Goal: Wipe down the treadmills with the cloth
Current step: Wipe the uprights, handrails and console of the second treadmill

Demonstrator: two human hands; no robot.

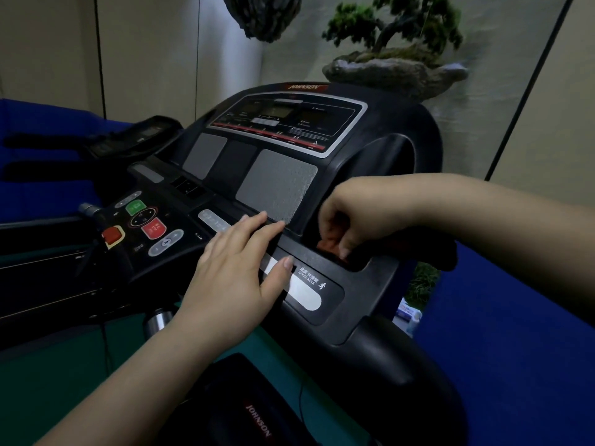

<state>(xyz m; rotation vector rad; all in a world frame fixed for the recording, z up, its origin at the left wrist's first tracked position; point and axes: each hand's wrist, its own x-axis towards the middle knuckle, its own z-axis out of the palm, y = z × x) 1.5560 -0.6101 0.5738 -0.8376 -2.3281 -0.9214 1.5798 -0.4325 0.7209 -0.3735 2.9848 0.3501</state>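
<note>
We are resting our left hand flat, fingers spread, on the treadmill console over the speed-key strip. Our right hand, at three o'clock from it, is pinching a reddish cloth down inside the cup recess. The flat palm could trip keys, and the red stop button is sitting at nine o'clock. The recess walls are crowding our knuckles; open room is lying toward twelve o'clock, across the grey panel.

"SPEED KEYS" label on console just right of left fingers; "JOHNSON" on motor cover below them.
</note>
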